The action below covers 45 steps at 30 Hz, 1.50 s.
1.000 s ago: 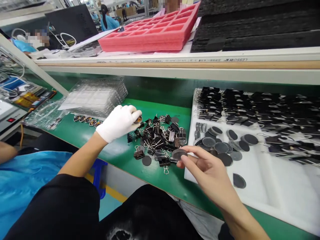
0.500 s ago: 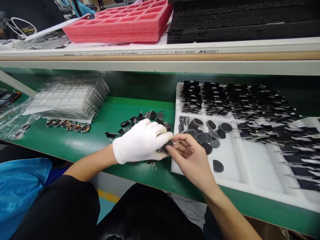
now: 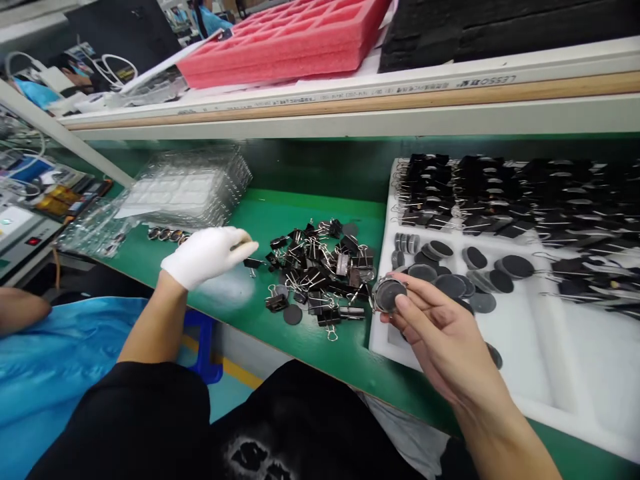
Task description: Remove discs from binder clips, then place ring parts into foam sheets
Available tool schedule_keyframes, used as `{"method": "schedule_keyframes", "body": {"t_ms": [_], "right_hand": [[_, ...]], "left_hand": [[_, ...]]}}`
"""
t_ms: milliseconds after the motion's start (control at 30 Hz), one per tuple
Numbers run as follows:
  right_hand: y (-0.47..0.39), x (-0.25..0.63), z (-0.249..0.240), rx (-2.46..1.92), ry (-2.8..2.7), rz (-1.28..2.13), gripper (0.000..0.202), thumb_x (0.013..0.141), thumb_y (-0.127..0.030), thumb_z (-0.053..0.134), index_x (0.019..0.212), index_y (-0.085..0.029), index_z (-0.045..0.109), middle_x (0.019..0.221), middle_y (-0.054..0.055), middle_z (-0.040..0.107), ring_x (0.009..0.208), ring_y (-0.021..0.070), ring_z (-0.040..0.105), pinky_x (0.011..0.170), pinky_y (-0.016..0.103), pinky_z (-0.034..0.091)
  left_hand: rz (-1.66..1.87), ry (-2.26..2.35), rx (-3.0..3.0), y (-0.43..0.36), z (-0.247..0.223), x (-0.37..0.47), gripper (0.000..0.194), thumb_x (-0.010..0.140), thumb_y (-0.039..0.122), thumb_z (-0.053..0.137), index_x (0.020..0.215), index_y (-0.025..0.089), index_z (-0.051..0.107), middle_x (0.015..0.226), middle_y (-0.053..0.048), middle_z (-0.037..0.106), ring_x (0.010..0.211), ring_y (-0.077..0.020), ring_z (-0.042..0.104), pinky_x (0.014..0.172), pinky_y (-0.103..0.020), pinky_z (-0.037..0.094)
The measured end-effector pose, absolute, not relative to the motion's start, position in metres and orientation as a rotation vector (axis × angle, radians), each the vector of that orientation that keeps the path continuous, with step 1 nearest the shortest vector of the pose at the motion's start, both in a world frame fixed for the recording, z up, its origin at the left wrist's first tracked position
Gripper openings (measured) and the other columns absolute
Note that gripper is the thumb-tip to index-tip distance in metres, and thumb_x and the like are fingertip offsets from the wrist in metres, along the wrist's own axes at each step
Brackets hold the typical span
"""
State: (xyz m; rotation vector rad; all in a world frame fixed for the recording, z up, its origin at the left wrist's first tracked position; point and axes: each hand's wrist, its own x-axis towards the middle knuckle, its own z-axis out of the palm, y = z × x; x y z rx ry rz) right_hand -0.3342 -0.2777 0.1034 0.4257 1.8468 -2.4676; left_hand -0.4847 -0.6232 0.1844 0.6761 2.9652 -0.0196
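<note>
Clips [image 3: 317, 263] between clear trays [image 3: 187, 190] and foam tray [image 3: 520, 347].

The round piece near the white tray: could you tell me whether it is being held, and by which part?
Yes, the right hand holds the round piece by its rim.

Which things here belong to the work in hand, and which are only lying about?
Likely in the work:
dark disc, in the right hand
rimmed rounds near the left hand
binder clips
loose discs
white foam tray

Seemingly lying about:
pink foam tray
black foam stack
</note>
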Motion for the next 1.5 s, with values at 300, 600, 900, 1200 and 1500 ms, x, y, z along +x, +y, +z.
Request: {"method": "schedule_keyframes", "body": {"t_ms": [300, 600, 900, 1200, 1500], "right_hand": [[-0.299, -0.342, 0.116, 0.494, 1.422, -2.510, 0.044, 0.066, -0.040, 0.097, 0.095, -0.024, 0.070, 0.078, -0.002, 0.069, 0.072, 0.0132, 0.065, 0.076, 0.030, 0.063], [-0.314, -0.346, 0.114, 0.291, 1.486, -2.562, 0.035, 0.073, -0.043, 0.093, 0.102, -0.027, 0.080, 0.099, 0.004, 0.079, 0.094, 0.0193, 0.072, 0.099, 0.039, 0.057], [-0.299, -0.326, 0.117, 0.030, 1.682, -2.544, 0.020, 0.079, -0.036, 0.088, 0.097, -0.029, 0.083, 0.135, 0.008, 0.071, 0.115, 0.0276, 0.072, 0.108, 0.048, 0.054], [-0.271, -0.326, 0.117, -0.082, 1.757, -2.434, 0.015, 0.079, -0.030, 0.088, 0.093, -0.029, 0.084, 0.125, 0.007, 0.075, 0.101, 0.0224, 0.076, 0.086, 0.035, 0.064], [-0.275, -0.320, 0.117, 0.246, 1.170, -2.764, 0.024, 0.070, -0.038, 0.093, 0.091, -0.032, 0.082, 0.100, 0.003, 0.082, 0.105, 0.0317, 0.076, 0.103, 0.058, 0.058]], "left_hand": [[0.469, 2.808, 0.435, -0.659, 0.114, -0.462, 0.046, 0.095, 0.051, 0.053, 0.131, 0.028, 0.067, 0.108, 0.000, 0.078, 0.084, -0.0183, 0.071, 0.079, -0.028, 0.054], [0.962, 2.921, 1.280, -0.590, 0.154, -0.434, 0.024, 0.097, 0.018, 0.053, 0.116, 0.023, 0.066, 0.106, -0.005, 0.070, 0.099, -0.0166, 0.068, 0.090, -0.030, 0.056], [0.875, 2.602, 1.157, -0.499, 0.178, -0.425, 0.054, 0.093, 0.024, 0.061, 0.145, 0.025, 0.047, 0.086, 0.004, 0.069, 0.063, -0.0118, 0.064, 0.067, -0.025, 0.055], [0.405, 2.354, 1.605, -0.483, 0.183, -0.440, 0.070, 0.093, 0.021, 0.058, 0.158, 0.024, 0.033, 0.084, 0.002, 0.071, 0.066, -0.0150, 0.067, 0.065, -0.024, 0.048], [0.904, 2.649, 1.302, -0.470, 0.167, -0.416, 0.044, 0.074, 0.054, 0.070, 0.060, 0.022, 0.044, 0.049, 0.008, 0.039, 0.046, -0.0077, 0.034, 0.047, -0.024, 0.027]]}}
